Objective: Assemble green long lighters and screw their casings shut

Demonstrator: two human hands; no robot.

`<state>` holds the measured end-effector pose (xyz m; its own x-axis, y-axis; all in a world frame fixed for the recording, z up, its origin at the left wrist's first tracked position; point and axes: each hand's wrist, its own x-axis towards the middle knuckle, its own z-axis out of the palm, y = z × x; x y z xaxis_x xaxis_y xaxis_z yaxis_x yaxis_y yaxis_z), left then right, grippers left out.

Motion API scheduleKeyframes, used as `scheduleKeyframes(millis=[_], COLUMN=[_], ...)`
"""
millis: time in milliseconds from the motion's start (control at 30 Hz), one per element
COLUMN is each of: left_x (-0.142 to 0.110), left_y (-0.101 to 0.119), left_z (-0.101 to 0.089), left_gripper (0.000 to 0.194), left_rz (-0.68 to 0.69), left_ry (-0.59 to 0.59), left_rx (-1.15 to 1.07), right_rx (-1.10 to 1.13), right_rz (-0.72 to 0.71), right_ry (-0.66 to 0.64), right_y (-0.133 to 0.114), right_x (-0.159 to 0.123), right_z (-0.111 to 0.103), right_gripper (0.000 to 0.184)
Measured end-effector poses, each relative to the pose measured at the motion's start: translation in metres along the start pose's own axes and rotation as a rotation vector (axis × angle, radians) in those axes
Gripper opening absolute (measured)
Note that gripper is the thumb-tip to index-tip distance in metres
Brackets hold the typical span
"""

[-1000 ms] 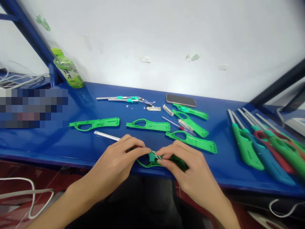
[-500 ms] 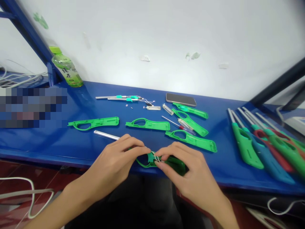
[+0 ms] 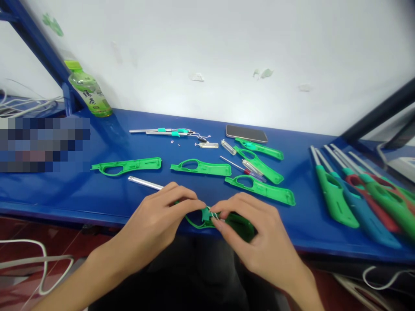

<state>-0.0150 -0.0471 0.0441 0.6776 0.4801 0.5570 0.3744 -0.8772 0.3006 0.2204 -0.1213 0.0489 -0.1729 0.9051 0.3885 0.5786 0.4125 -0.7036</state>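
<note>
Open shell [image 3: 242, 225] in both hands, front edge of bench [image 3: 191, 151]

Left hand [image 3: 165, 211]: fingers curled narrow over the shell, thumb and index tips close together beside the teal trigger [image 3: 205, 214]. A metal tube [image 3: 145, 183] juts out to its left. Right hand [image 3: 256, 229]: thumb and index pinched at the white wires [image 3: 214, 214], just right of the trigger; exact contact too small to tell.

Layout beyond the hands: left shell [image 3: 139, 164], middle shell [image 3: 207, 169] and right shell [image 3: 272, 193] lie in a loose row. Screwdriver [image 3: 257, 176] lies behind the right shell. Further back: phone [image 3: 246, 133] near the wall, two clear tanks [image 3: 209, 145], thin rods [image 3: 155, 131] with teal parts. Bottle [image 3: 90, 95] upright, back left. Assembled lighters [image 3: 337, 201] grouped at far right.
</note>
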Motion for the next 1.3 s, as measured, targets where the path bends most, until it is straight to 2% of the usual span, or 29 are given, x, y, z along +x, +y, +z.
scheduleKeyframes(millis=[367, 700, 867, 1000, 1167, 1300], left_x=[0.002, -0.002, -0.005, -0.006, -0.007, -0.008], left_y=[0.000, -0.001, -0.003, -0.004, -0.005, -0.006], left_z=[0.000, -0.002, -0.003, -0.001, 0.000, -0.001], left_gripper=[0.038, 0.036, 0.039, 0.030, 0.027, 0.028], left_rz=[0.041, 0.044, 0.052, 0.014, 0.003, 0.010], left_ry=[0.039, -0.004, -0.033, -0.043, -0.039, -0.021], left_rx=[-0.011, 0.014, 0.023, -0.022, -0.058, -0.052], right_rx=[-0.048, -0.069, -0.015, 0.037, -0.013, -0.100], right_rz=[-0.068, -0.069, -0.024, 0.076, 0.139, 0.149], right_ry=[-0.005, -0.014, -0.003, 0.050, -0.112, -0.193], right_y=[-0.001, -0.001, -0.001, 0.002, 0.001, -0.003], right_x=[0.001, 0.001, -0.001, 0.002, 0.009, 0.011], right_z=[0.002, 0.000, 0.001, -0.001, -0.018, -0.028], right_gripper=[0.016, 0.026, 0.022, 0.015, 0.016, 0.013])
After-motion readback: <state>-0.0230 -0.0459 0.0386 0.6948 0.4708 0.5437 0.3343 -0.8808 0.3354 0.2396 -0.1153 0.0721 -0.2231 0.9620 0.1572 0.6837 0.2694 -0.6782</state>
